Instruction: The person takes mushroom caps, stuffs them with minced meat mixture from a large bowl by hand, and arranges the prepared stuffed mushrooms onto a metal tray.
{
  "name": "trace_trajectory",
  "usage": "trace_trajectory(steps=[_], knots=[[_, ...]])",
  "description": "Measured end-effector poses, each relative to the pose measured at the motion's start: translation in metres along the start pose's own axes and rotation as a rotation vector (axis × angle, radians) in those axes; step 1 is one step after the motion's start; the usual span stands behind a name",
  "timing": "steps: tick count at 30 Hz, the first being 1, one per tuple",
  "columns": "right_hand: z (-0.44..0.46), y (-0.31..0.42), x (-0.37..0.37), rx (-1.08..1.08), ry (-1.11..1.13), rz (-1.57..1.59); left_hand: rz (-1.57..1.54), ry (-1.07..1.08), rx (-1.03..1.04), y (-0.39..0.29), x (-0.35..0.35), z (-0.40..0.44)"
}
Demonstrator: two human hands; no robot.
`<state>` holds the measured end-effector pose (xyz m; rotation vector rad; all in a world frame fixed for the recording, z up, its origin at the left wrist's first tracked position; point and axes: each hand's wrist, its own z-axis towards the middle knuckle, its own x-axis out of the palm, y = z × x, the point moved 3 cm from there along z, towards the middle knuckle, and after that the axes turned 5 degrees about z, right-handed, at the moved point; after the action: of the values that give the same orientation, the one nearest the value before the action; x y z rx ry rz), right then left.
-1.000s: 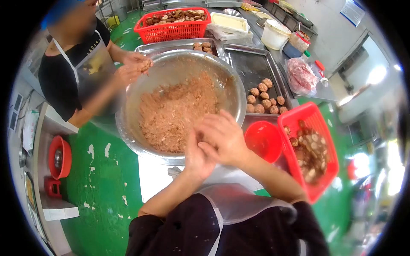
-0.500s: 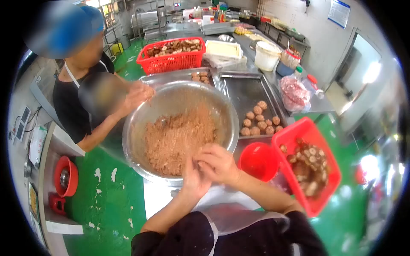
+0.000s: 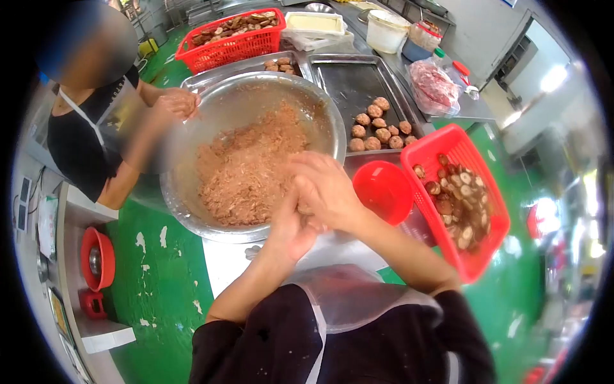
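My left hand (image 3: 291,227) and my right hand (image 3: 329,192) are cupped against each other over the near rim of a large steel bowl (image 3: 176,208). The right palm lies over the left. Between them a small part of a meatball (image 3: 306,208) shows, mostly hidden by my fingers. Pinkish-brown minced meat (image 3: 246,179) fills much of the bowl. To the right, several meatballs (image 3: 382,135) sit on a steel tray (image 3: 348,80).
A co-worker's hands (image 3: 179,105) are at the bowl's far left rim. On the right stand a red bucket (image 3: 384,192) and a red basket (image 3: 416,153) of sliced mushrooms. Behind are another red basket (image 3: 224,57) with mushrooms, a white tub (image 3: 385,32) and bagged meat (image 3: 435,86).
My view has tilted down, so the bowl and trays appear higher. My hands stay pressed together, with the right palm now laid further over the left. The co-worker's hands remain near the bowl's rim.
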<state>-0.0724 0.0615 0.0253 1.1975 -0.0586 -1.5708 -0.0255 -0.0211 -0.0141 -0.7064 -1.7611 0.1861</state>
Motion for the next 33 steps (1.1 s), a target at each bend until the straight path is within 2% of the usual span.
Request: trace_trajectory(steps=[1,4,7,10,13,16,18,22,23,24,26,27,28,29,30,31,33], knots=[[-0.003,-0.002,-0.002,0.1,-0.032,0.107,0.013,0.005,0.002,-0.001,-0.002,0.001],[-0.001,0.003,-0.008,0.176,-0.135,0.167,0.055,-0.017,0.055,-0.002,-0.004,0.002],[-0.001,0.006,0.008,0.137,-0.02,-0.122,0.071,-0.003,0.077,-0.003,-0.001,-0.001],[0.002,-0.005,0.009,0.305,-0.053,0.168,0.108,0.034,0.123,-0.006,-0.005,0.0],[0.007,-0.006,0.013,0.255,-0.034,0.07,0.178,-0.035,0.128,-0.005,-0.012,-0.001],[0.016,-0.022,0.023,0.351,0.075,0.291,0.165,-0.045,0.141,-0.006,-0.005,-0.003],[0.021,-0.024,0.003,0.583,-0.086,0.885,0.145,0.004,0.153,-0.008,-0.006,-0.002],[0.017,-0.038,0.01,0.571,-0.022,0.825,0.142,0.069,0.106,-0.002,-0.018,0.006],[0.009,-0.049,0.027,0.609,0.095,0.867,0.143,0.073,0.083,0.0,-0.019,0.009],[0.005,-0.055,0.037,0.59,0.166,0.835,0.322,0.081,0.168,0.003,-0.031,0.015],[0.003,-0.063,0.053,0.37,0.208,0.658,0.315,0.056,0.166,0.008,-0.048,0.025],[0.0,-0.07,0.047,0.26,0.176,0.546,0.211,0.29,0.111,0.008,-0.052,0.032],[0.0,-0.074,0.047,0.17,0.145,0.466,0.382,0.244,0.187,0.012,-0.054,0.03],[0.0,-0.079,0.052,0.12,0.121,0.414,0.273,0.313,0.057,0.009,-0.043,0.033],[0.006,-0.104,0.069,0.099,0.119,0.433,0.246,0.635,-0.039,0.011,-0.045,0.048],[0.01,-0.126,0.088,0.078,0.118,0.451,0.336,0.347,-0.002,0.012,-0.069,0.057],[0.017,-0.126,0.082,0.138,0.187,0.444,0.383,0.274,-0.034,0.022,-0.04,0.057]])
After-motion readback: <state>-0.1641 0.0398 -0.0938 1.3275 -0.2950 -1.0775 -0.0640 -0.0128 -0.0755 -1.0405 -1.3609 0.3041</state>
